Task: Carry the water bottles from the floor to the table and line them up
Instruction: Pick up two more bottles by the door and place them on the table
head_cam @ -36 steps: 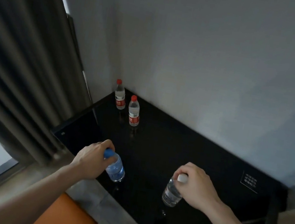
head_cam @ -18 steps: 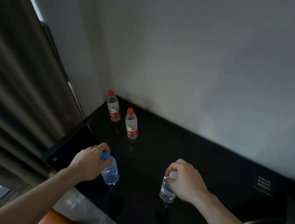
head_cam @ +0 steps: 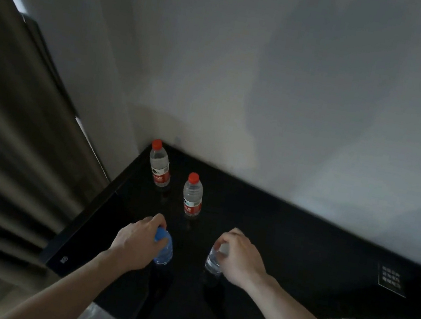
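Note:
Two red-capped water bottles stand upright on the black table (head_cam: 287, 244): one (head_cam: 159, 164) in the far left corner, the other (head_cam: 192, 196) a little nearer and to its right. My left hand (head_cam: 138, 242) grips a blue-capped bottle (head_cam: 164, 249) by its top, over the table just in front of the second red-capped bottle. My right hand (head_cam: 239, 256) grips a white-capped clear bottle (head_cam: 213, 260) by its top, to the right of the blue-capped one. Whether either held bottle rests on the table I cannot tell.
A grey wall (head_cam: 271, 86) rises behind the table. Heavy dark curtains (head_cam: 9, 153) hang at the left, close to the table's left edge. A small printed card (head_cam: 392, 279) lies at the table's far right.
Both hands have carried their bottles forward over the table, closer to the red-capped pair. The view has tilted upward, and the orange seat at the bottom is out of sight.

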### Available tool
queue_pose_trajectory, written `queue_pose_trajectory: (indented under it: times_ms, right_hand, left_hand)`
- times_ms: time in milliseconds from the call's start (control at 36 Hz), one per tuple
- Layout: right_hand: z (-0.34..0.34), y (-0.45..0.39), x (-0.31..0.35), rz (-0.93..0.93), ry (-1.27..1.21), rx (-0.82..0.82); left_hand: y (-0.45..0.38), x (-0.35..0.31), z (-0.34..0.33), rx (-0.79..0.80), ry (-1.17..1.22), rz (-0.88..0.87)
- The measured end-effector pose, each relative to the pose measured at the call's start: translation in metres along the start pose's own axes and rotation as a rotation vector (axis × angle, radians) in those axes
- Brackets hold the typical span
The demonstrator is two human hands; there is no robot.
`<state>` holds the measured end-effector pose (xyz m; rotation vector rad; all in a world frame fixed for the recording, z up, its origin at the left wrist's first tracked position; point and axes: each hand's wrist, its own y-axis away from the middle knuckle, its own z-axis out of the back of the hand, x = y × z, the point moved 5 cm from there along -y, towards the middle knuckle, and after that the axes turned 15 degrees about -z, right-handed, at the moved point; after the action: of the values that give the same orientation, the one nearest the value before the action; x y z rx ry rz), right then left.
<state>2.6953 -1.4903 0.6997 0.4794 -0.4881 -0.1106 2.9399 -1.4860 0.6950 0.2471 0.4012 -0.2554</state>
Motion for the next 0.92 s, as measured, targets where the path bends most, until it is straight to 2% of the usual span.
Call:
queue_pose_trajectory:
  times_ms: [278, 472, 528, 639, 694, 806, 917]
  right_hand:
    - [-0.001, -0.003, -0.002, -0.034, 0.025, -0.024]
    - [0.005, 0.017, -0.013, -0.035, -0.077, -0.044]
    - [0.014, 0.033, -0.021, -0.032, -0.136, -0.080]
    - [0.037, 0.080, -0.050, -0.053, -0.248, -0.152]
    - [0.049, 0.111, -0.069, -0.084, -0.278, -0.192]
    - [0.067, 0.182, -0.127, -0.177, -0.271, -0.318]
    - [0.073, 0.260, -0.195, -0.321, -0.305, -0.415]
  left_hand:
    - [-0.001, 0.007, 0.009, 0.050, -0.061, 0.012]
    - [0.013, 0.001, 0.019, 0.124, -0.110, 0.045]
    - [0.016, -0.013, 0.026, 0.079, -0.122, 0.020]
    - [0.016, -0.075, 0.047, -0.137, -0.049, -0.198]
    - [0.017, -0.114, 0.049, -0.183, -0.010, -0.331]
    - [0.023, -0.197, 0.026, -0.127, 0.071, -0.562]
    - [0.044, -0.281, -0.012, -0.014, 0.012, -0.762]
